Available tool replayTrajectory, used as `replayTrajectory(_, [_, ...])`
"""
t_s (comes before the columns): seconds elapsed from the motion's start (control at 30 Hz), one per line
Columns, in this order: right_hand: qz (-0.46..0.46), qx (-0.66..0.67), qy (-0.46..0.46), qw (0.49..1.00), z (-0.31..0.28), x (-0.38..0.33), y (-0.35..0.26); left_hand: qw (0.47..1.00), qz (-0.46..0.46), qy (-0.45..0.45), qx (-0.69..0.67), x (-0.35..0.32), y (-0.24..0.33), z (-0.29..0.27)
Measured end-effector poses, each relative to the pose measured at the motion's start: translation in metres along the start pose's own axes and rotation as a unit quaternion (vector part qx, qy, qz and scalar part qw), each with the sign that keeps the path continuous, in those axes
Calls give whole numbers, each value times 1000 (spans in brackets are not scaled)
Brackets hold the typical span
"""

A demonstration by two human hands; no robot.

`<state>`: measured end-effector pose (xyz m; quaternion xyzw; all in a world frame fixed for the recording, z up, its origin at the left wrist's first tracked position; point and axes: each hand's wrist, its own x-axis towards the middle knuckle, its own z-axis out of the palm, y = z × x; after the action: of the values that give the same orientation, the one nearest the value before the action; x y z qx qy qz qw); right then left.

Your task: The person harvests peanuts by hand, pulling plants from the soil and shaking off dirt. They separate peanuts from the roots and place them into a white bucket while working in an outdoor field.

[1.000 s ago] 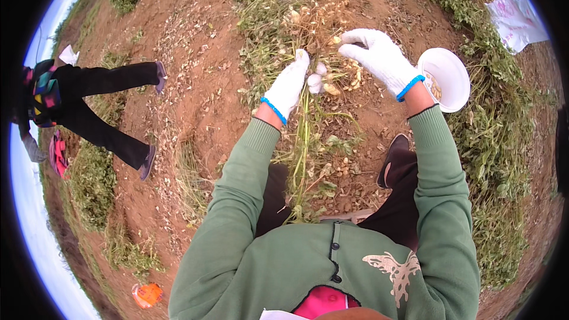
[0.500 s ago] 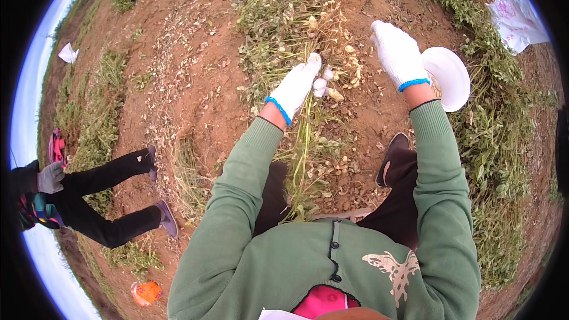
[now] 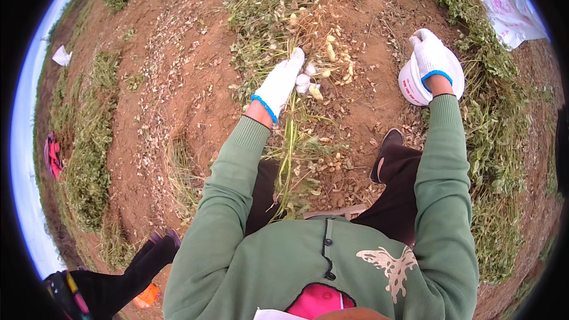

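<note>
My left hand (image 3: 281, 82), in a white glove with a blue cuff, is closed around the stems of a peanut plant (image 3: 288, 148). Its leafy ends trail toward my lap, and peanuts (image 3: 331, 53) on thin roots spread out beyond my fingers. My white-gloved right hand (image 3: 430, 56) lies across the top of a white bucket (image 3: 410, 85), closed on its rim. The red-marked outer wall of the bucket shows on the near left side. My glove hides much of the bucket's opening.
A row of pulled plants (image 3: 261, 18) lies ahead, another (image 3: 498, 172) along the right. A white sack (image 3: 514, 16) rests at the far right. Another person's dark-clad legs (image 3: 133, 278) are at the lower left, near an orange bag (image 3: 147, 296).
My right hand has moved right onto the bucket, which now leans so its outer wall shows. My left hand keeps the stems. The other person has moved toward the lower left.
</note>
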<state>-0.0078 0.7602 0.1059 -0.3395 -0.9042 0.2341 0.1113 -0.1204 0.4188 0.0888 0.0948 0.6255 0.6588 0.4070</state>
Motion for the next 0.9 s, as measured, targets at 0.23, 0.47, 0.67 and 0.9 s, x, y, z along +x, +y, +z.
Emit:
replayTrajectory(0.23, [45, -149, 144, 977, -24, 12, 79, 998, 12, -53, -36, 3, 2, 6])
replayTrajectory(0.47, [-8, 119, 57, 991, -27, 15, 35, 999, 12, -25, -40, 1, 3, 4])
replayTrajectory(0.67, [-75, 430, -268, 859, -6, -53, -115, 996, 46, -72, 6, 6, 4, 7])
replayTrajectory(0.9, [-57, 443, -249, 860, 5, -60, -132, 997, 46, -36, 50, 3, 5, 4])
